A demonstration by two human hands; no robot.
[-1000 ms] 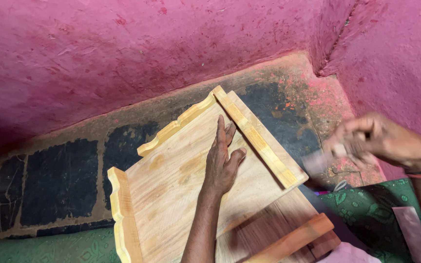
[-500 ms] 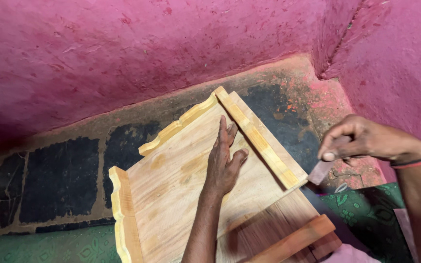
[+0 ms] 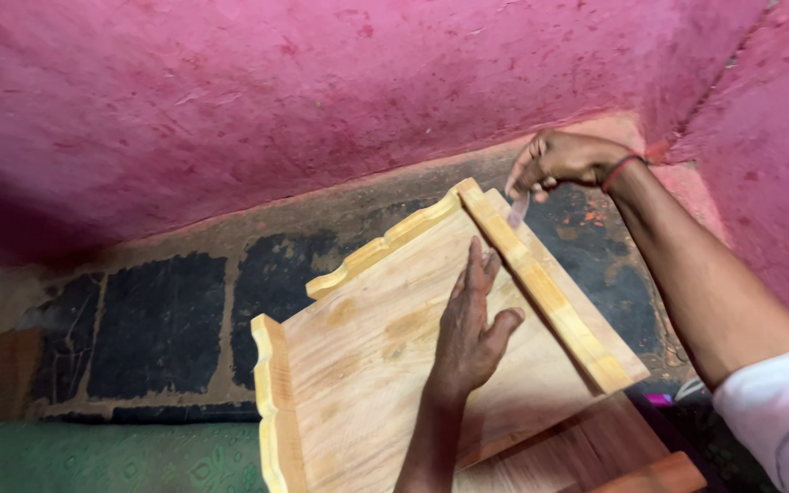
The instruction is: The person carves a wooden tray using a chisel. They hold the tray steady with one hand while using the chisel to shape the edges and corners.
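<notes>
The left hand (image 3: 469,330) lies flat, palm down and fingers stretched toward twelve o'clock, on the floor of a pale wooden tray (image 3: 367,365); it grasps nothing, only presses on the board, the thumb spread out toward two o'clock. The tray sits near the middle of the view and runs off the bottom edge at six o'clock. It has a scalloped rail (image 3: 385,242) along its far side at eleven o'clock from the hand, another raised rail down its edge at nine o'clock, and a straight side rail (image 3: 545,288) that slants from the far corner down toward four o'clock, just beside the left fingertips.

The right hand (image 3: 563,162) reaches in from the three o'clock side and hangs over the tray's far corner, at one o'clock from the left hand. Its fingers are curled and pinched on a small thin grey piece (image 3: 518,212) that points down at the top of the straight side rail — whether the piece touches the wood cannot be told, and its kind is too blurred to make out. A red band (image 3: 621,170) circles the right wrist, and a white sleeve (image 3: 778,411) shows at four o'clock.

Under the tray lies a dark patchy floor (image 3: 157,319), bordered at twelve o'clock by a rough pink wall (image 3: 276,100). A green patterned cloth (image 3: 102,461) lies at eight o'clock, and a darker reddish plank (image 3: 595,452) sits at five o'clock, against the tray's near end
</notes>
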